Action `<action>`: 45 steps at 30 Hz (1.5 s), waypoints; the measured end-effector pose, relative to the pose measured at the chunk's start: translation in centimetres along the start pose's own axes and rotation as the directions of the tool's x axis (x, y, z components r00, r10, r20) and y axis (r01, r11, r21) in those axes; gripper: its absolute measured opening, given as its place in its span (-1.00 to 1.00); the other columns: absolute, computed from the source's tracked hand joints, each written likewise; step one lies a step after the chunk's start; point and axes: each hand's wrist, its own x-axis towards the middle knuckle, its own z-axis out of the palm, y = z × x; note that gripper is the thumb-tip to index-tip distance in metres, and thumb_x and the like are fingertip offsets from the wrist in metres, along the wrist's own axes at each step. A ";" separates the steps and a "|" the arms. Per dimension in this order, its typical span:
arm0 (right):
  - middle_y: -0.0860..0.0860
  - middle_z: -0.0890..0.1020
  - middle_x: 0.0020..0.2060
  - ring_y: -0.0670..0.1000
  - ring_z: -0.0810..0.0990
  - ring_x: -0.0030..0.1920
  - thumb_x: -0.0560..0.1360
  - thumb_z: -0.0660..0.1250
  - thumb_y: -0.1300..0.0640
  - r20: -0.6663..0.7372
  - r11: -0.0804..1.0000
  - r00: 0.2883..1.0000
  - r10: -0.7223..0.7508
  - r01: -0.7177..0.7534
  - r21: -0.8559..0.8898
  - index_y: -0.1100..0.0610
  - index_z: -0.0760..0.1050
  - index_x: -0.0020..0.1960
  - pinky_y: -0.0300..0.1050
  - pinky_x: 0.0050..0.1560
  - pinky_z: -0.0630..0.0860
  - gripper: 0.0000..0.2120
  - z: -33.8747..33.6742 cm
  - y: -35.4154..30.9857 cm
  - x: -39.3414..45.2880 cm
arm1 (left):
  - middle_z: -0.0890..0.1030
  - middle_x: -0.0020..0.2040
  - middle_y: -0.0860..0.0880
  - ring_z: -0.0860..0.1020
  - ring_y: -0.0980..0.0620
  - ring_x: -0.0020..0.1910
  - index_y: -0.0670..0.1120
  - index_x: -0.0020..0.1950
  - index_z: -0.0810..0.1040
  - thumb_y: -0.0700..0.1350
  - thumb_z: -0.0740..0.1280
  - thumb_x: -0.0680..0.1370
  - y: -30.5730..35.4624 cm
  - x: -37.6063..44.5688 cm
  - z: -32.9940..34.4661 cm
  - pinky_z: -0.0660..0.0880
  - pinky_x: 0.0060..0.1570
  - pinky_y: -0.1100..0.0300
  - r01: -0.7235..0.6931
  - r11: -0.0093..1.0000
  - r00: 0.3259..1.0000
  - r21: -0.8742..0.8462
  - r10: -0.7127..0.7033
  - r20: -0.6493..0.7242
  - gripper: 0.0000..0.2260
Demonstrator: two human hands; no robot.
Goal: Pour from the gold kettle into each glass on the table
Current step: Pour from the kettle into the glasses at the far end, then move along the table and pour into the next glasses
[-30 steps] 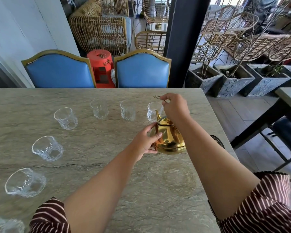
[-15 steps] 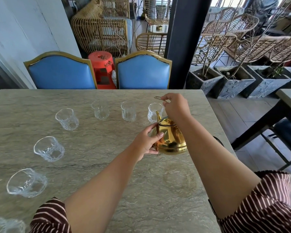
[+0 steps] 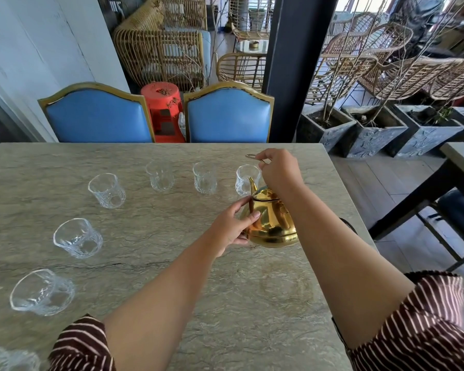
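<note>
The gold kettle (image 3: 271, 223) stands near the table's right side, spout pointing away toward the rightmost glass (image 3: 246, 179). My right hand (image 3: 280, 171) grips the kettle's raised wire handle from above. My left hand (image 3: 232, 226) holds the kettle's left flank, thumb on the body. Several clear glasses curve across the stone table (image 3: 150, 263): two more in the far row (image 3: 204, 178) (image 3: 160, 175), one further left (image 3: 107, 190), and others down the left side (image 3: 77, 237) (image 3: 42, 291). They look empty.
Two blue chairs (image 3: 229, 116) (image 3: 98, 116) stand at the far edge, a red stool (image 3: 162, 108) behind them. A dark pillar (image 3: 292, 62) and planters (image 3: 375, 129) are at the right. The table's right edge runs close beside the kettle. Another glass (image 3: 8, 360) sits bottom left.
Both hands stay on the kettle in nearly the same spot. The view has shifted slightly; the kettle's position has barely changed.
</note>
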 end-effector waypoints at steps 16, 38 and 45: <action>-0.01 0.50 -0.10 -0.07 0.40 -0.49 0.60 0.23 0.25 -0.067 0.995 0.997 0.023 -0.016 0.097 0.09 0.55 0.20 -0.18 -0.46 0.35 -0.76 0.0 1.1 -2.0 | 0.56 0.29 -0.17 0.61 -0.11 0.19 0.24 0.46 0.33 -0.05 0.42 0.52 -0.4 0.1 -0.4 0.59 0.13 -0.16 -0.012 0.999 0.999 0.049 0.010 0.042 -0.45; -0.07 0.52 -0.36 -0.13 0.31 -0.53 0.58 0.28 0.19 -0.076 0.971 0.996 -0.046 0.062 0.231 0.01 0.59 0.18 -0.31 -0.54 0.23 -0.77 4.2 -2.6 -3.4 | 0.38 0.46 0.02 0.48 0.05 0.32 0.25 0.53 0.20 0.19 0.60 0.21 -2.3 -1.7 -5.7 0.39 0.38 0.08 -0.250 0.916 0.962 0.312 0.271 -0.025 -0.03; 0.00 0.61 -0.20 -0.08 0.47 -0.42 0.56 0.29 0.21 -0.018 0.984 0.997 -0.070 0.072 0.163 0.04 0.62 0.15 -0.20 -0.37 0.39 -0.78 6.8 -6.0 -1.3 | 0.31 0.29 0.22 0.47 0.13 0.12 0.23 0.52 0.24 -0.09 0.60 0.34 -1.3 -2.1 -8.6 0.60 0.09 0.00 -0.192 0.976 0.980 0.104 0.197 -0.041 -0.14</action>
